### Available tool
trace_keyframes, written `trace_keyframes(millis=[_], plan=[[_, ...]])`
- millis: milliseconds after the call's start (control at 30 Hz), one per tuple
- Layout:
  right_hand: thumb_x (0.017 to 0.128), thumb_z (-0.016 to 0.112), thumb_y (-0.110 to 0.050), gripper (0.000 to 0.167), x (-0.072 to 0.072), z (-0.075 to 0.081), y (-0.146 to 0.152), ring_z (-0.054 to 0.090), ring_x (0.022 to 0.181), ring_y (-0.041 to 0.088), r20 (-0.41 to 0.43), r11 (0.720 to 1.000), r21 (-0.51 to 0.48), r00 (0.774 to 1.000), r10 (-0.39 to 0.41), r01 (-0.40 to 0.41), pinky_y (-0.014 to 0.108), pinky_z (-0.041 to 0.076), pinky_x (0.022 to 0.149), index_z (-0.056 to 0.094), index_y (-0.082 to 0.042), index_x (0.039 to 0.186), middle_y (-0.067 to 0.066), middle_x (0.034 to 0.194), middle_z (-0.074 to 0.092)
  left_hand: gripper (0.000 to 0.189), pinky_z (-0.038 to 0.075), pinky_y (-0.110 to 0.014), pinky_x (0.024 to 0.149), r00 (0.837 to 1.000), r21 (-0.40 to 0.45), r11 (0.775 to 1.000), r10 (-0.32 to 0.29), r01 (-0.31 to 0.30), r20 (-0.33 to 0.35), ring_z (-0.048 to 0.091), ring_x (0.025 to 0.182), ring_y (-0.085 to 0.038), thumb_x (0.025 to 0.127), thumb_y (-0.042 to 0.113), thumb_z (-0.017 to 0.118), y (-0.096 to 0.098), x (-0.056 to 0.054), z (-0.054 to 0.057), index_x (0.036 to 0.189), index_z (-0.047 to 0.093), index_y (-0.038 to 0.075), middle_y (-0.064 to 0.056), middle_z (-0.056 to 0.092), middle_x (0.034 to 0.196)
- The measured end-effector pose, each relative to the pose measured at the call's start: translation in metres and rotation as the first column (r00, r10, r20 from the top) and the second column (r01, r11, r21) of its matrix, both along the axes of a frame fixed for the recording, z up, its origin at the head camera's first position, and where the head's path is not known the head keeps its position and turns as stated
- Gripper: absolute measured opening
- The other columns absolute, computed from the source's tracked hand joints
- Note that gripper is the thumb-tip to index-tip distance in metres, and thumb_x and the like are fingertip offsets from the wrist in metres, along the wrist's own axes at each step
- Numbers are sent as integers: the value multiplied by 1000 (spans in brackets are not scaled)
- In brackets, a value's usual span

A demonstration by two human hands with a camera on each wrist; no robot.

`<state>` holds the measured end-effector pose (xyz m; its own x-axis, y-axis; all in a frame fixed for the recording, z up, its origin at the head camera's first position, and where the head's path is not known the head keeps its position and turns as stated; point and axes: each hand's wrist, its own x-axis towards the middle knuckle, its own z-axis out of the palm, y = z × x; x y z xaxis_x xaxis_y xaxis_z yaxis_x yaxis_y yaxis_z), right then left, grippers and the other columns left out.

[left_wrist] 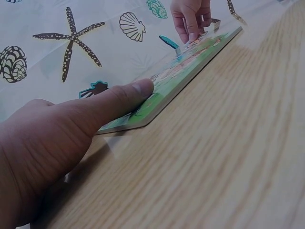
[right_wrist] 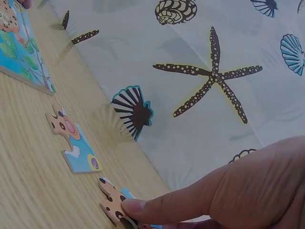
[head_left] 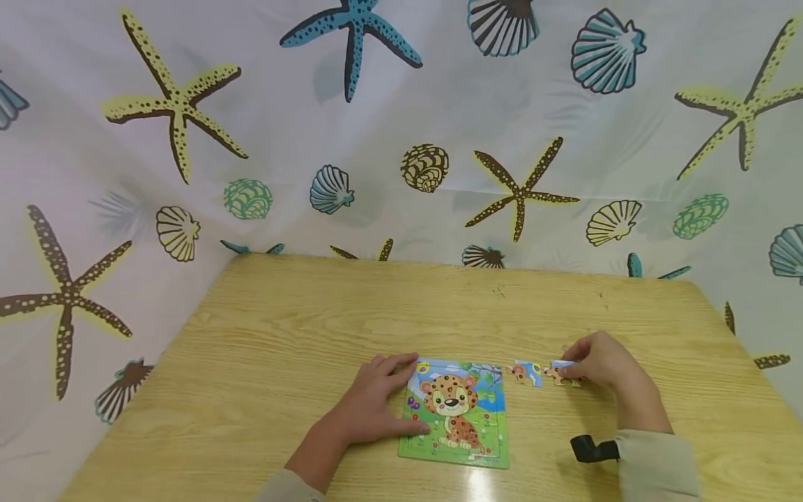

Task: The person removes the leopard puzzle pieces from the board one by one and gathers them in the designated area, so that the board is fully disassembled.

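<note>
A square jigsaw puzzle (head_left: 452,446) showing a cartoon leopard cub lies flat on the wooden table. Along its left side rests my left hand (head_left: 373,408), fingertips at the upper left corner and the straight thumb (left_wrist: 119,98) lying on the board near the lower left. To the right of the puzzle, my right hand (head_left: 605,362) pinches a puzzle piece (right_wrist: 112,198) with leopard spots and some blue, close over the table. Between that piece and the board is a second loose piece (head_left: 528,373), with a spotted ear, blue sky and a yellow patch.
The wooden table (head_left: 301,314) extends around the puzzle on all sides. White cloth (head_left: 282,125) printed with starfish and shells hangs behind the table and along its sides. A black device (head_left: 592,450) sticks out from the right sleeve at the wrist.
</note>
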<state>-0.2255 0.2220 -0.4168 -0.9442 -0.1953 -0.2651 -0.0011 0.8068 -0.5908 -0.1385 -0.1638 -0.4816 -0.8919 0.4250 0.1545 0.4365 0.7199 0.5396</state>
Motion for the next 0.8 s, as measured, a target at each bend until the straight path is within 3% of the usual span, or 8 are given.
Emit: trace_keyframes(millis=[233, 567, 800], plan=[[81, 82, -11, 35, 0, -1, -4, 57, 82, 23, -14, 999, 2, 999, -39, 39, 31, 48, 67, 67, 7, 107, 16, 97, 65, 105, 21, -61, 117, 1000, 6, 1000, 5, -5, -5, 33, 145, -32, 72, 67, 78, 0, 0, -1, 152, 42, 9, -2, 40, 158], [82, 81, -18, 36, 3, 1, -6, 59, 81, 22, 19, 999, 31, 999, -41, 41, 32, 48, 67, 67, 4, 107, 16, 99, 68, 107, 25, -59, 115, 1000, 0, 1000, 13, -13, -14, 36, 143, -31, 71, 72, 76, -2, 1, -5, 151, 43, 9, 0, 40, 158], [88, 75, -29, 48, 7, 11, -3, 63, 92, 29, 14, 997, 71, 1000, -22, 20, 39, 52, 72, 62, 5, 119, 25, 114, 65, 107, 28, -58, 113, 1000, 6, 1000, 3, -3, -26, 37, 141, -29, 71, 71, 77, 0, 0, -5, 151, 43, 9, 0, 40, 158]])
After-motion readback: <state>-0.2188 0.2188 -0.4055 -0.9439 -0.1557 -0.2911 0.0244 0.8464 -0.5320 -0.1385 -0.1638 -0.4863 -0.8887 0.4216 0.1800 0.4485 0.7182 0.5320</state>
